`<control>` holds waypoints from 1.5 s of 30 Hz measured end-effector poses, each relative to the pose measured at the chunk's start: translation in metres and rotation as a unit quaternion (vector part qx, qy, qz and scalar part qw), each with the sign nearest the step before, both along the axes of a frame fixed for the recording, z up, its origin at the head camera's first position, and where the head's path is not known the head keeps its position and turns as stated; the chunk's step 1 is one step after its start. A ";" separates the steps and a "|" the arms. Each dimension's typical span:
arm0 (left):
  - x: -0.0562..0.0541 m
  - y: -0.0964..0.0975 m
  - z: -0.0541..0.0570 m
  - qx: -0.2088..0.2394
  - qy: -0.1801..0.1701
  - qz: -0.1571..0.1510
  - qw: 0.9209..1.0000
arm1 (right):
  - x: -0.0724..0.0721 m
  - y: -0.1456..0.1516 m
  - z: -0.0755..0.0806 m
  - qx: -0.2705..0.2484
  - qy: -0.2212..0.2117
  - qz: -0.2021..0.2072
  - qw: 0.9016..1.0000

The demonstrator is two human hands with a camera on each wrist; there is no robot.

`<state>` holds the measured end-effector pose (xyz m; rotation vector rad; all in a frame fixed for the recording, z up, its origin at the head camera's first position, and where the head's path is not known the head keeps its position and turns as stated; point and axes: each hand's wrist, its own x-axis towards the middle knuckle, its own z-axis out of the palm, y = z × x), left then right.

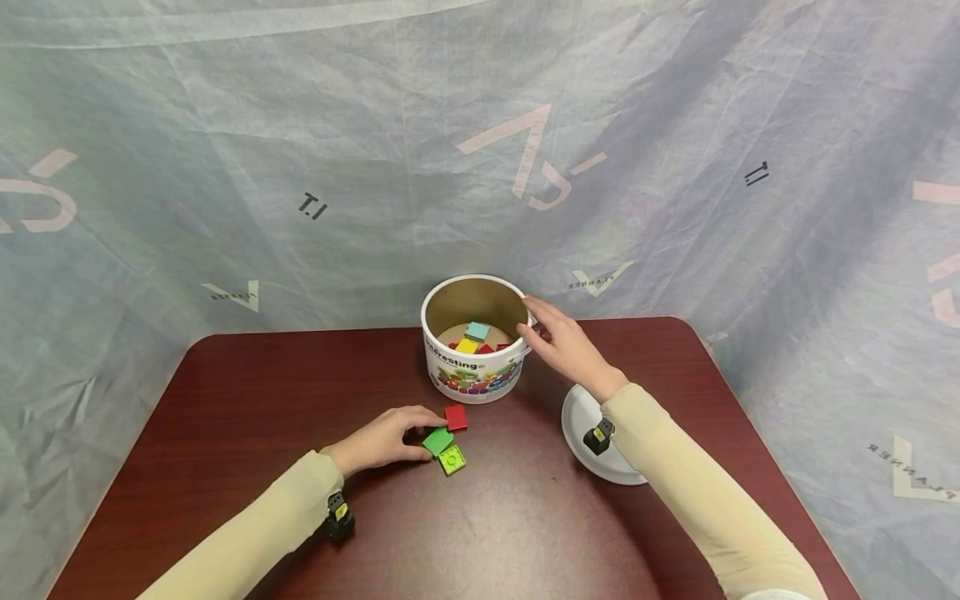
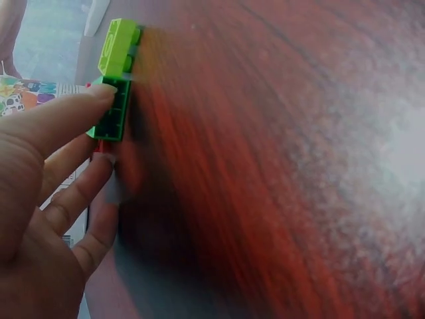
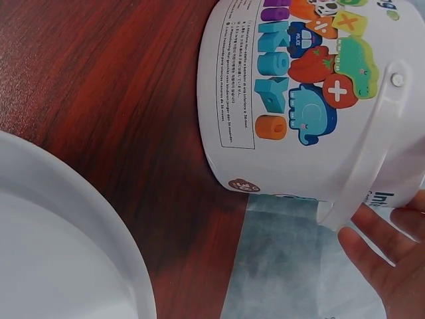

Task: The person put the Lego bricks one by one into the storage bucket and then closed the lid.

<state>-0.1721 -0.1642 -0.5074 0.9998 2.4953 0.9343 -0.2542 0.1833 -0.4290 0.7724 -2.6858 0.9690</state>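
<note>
My left hand (image 1: pixel 386 437) pinches a green toy building block (image 1: pixel 438 442) between thumb and fingers, low over the table. In the left wrist view the thumb lies against that block's hollow side. A lime-green block (image 1: pixel 452 460) overlaps it on the near side, studs facing down in the left wrist view. Just beyond lies a red block (image 1: pixel 456 417). Behind them stands a white printed bucket (image 1: pixel 472 387), with red, yellow and light-blue blocks inside. My right hand (image 1: pixel 566 346) rests at the bucket's right rim with fingers extended; its fingertips show beside the handle (image 3: pixel 372 146).
A round white plate-like lid (image 1: pixel 579 433) lies on the dark red table (image 1: pixel 360 550), partly under my right forearm. A grey printed curtain (image 1: pixel 375 167) hangs behind the table's back edge, close to the bucket.
</note>
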 end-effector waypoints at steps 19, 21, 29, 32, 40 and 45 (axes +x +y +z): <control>0.004 0.002 -0.005 0.018 0.004 0.017 1.000 | 0.001 0.002 -0.004 -0.010 -0.010 0.000 1.000; 0.004 0.002 -0.005 0.022 0.002 0.025 0.999 | 0.001 0.002 -0.004 -0.012 -0.009 0.000 1.000; 0.007 0.002 0.008 0.031 0.007 0.029 0.999 | 0.000 0.001 -0.005 -0.016 -0.006 0.000 1.000; 0.007 0.003 0.019 0.039 0.005 0.032 0.999 | -0.001 0.001 -0.004 -0.015 -0.002 -0.001 1.000; 0.007 0.007 0.058 0.053 0.041 0.034 0.997 | 0.000 -0.001 -0.004 0.003 0.010 -0.006 1.000; 0.001 0.009 0.081 0.064 0.086 0.030 0.994 | 0.001 -0.002 -0.004 0.004 0.015 -0.005 1.000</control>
